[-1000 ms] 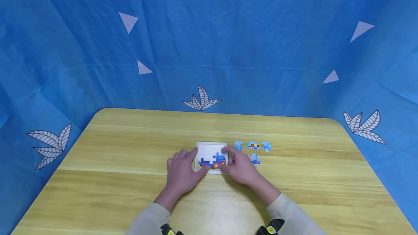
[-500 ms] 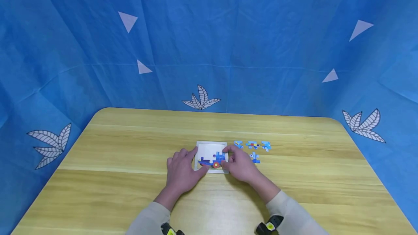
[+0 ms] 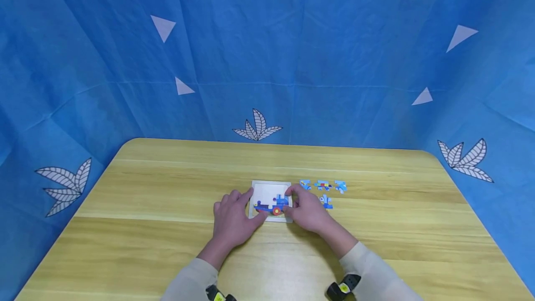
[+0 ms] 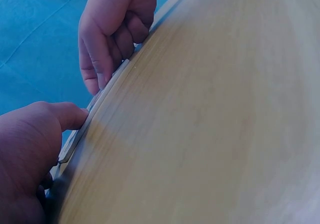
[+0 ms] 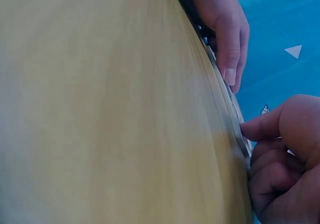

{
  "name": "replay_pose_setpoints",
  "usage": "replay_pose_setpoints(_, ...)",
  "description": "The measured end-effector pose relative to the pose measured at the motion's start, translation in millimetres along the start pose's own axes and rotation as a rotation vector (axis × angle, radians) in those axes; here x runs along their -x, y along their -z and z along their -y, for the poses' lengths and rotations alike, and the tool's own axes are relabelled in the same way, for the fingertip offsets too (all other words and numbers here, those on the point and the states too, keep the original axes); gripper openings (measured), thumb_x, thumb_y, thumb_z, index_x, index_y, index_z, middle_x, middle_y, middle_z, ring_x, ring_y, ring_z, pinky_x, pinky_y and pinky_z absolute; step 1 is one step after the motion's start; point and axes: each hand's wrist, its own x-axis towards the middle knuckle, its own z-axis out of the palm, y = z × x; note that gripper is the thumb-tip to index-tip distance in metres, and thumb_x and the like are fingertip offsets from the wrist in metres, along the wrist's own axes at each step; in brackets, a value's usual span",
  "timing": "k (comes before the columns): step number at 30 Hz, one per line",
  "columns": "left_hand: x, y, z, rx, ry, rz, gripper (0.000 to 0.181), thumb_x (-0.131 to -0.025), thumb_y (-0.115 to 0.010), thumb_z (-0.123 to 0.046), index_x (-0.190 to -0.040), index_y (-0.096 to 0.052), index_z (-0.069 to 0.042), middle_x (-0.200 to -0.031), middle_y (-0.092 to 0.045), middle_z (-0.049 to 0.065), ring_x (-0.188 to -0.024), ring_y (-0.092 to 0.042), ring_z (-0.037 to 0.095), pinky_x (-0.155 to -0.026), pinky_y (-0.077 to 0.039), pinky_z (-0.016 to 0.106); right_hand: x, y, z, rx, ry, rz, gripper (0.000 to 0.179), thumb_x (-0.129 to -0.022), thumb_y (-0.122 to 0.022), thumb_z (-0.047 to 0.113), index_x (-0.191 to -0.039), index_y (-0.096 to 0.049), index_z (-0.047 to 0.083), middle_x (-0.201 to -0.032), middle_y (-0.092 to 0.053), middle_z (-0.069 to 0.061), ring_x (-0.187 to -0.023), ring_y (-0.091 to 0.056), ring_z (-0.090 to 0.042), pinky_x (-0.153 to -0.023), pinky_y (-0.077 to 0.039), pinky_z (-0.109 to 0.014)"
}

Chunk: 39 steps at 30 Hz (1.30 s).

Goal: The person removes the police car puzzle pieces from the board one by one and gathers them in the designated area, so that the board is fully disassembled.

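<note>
A small light-framed puzzle board (image 3: 264, 190) lies on the table, its upper part bare white. Fitted pieces along its lower half show a blue train (image 3: 271, 208) with red wheels. My left hand (image 3: 234, 219) holds the board at its left side, fingers by the left edge and thumb at the lower rim. At the right edge, my right hand (image 3: 310, 212) pinches a blue puzzle piece (image 3: 282, 200) between thumb and index finger, over the board. Both wrist views catch the board only edge-on, so the piece is mostly hidden there.
Several loose blue puzzle pieces (image 3: 323, 185) lie right of the board, one of them, a lower piece (image 3: 326, 202), close to my right hand. The wooden table (image 3: 167, 175) ends at a blue patterned cloth (image 3: 334, 59) behind it.
The right thumb has shifted slightly up and right on the blue piece, uncovering more of the red wheel. My left hand has stayed in place on the board.
</note>
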Motion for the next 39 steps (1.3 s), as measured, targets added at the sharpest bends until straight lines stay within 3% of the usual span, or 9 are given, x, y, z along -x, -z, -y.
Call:
replay_pose_setpoints(6, 0.5, 0.4, -0.3, 0.0, -0.002, 0.001, 0.079, -0.08, -0.073, -0.059, -0.141, -0.059, -0.011, -0.094, -0.05, -0.001, -0.08, -0.04, 0.019, -0.075, -0.028, 0.039, -1.0, 1, 1, 0.053, 0.018, 0.025, 0.029, -0.088, -0.073, 0.008, -0.111, -0.055, 0.009, -0.063, -0.046, 0.0, -0.052, -0.038, -0.013, -0.051, -0.035, -0.032)
replay_pose_setpoints(13, 0.0, 0.8, -0.5, -0.002, 0.002, 0.008, 0.078, -0.081, -0.073, -0.06, -0.141, -0.059, -0.011, -0.094, -0.049, -0.002, -0.08, -0.04, 0.019, -0.075, -0.028, 0.039, 0.9, -2, -1, -0.01, 0.001, 0.0, 0.03, -0.087, -0.073, 0.006, -0.105, -0.05, 0.011, -0.067, -0.047, -0.002, -0.053, -0.039, -0.015, -0.052, -0.035, -0.032)
replay_pose_setpoints(21, 1.3, 1.6, -1.9, 0.003, 0.0, 0.008, 0.078, -0.081, -0.073, -0.059, -0.14, -0.06, -0.011, -0.098, -0.052, 0.0, -0.082, -0.042, 0.019, -0.077, -0.029, 0.04, 2.7, -2, -7, -0.042, -0.007, -0.013, 0.029, -0.087, -0.076, 0.01, -0.11, -0.058, 0.01, -0.061, -0.047, -0.001, -0.049, -0.038, -0.014, -0.049, -0.033, -0.03)
replay_pose_setpoints(29, 1.2, 2.7, -2.3, -0.001, -0.004, 0.005, 0.078, -0.081, -0.073, -0.06, -0.141, -0.059, -0.011, -0.098, -0.052, 0.0, -0.083, -0.042, 0.019, -0.077, -0.03, 0.04, 6.2, -1, -8, -0.024, 0.076, -0.012, 0.024, -0.089, -0.074, 0.009, -0.11, -0.062, 0.006, -0.058, -0.046, 0.002, -0.048, -0.038, -0.011, -0.048, -0.032, -0.028)
replay_pose_setpoints(39, 1.0, 3.6, -1.6, 0.0, 0.002, 0.011, 0.078, -0.081, -0.073, -0.059, -0.141, -0.059, -0.011, -0.097, -0.051, -0.001, -0.082, -0.041, 0.018, -0.077, -0.029, 0.04, 24.9, 9, -18, -0.09, 0.162, 0.014, 0.026, -0.091, -0.075, 0.016, -0.113, -0.064, 0.009, -0.06, -0.043, 0.005, -0.051, -0.037, -0.007, -0.059, -0.04, -0.028)
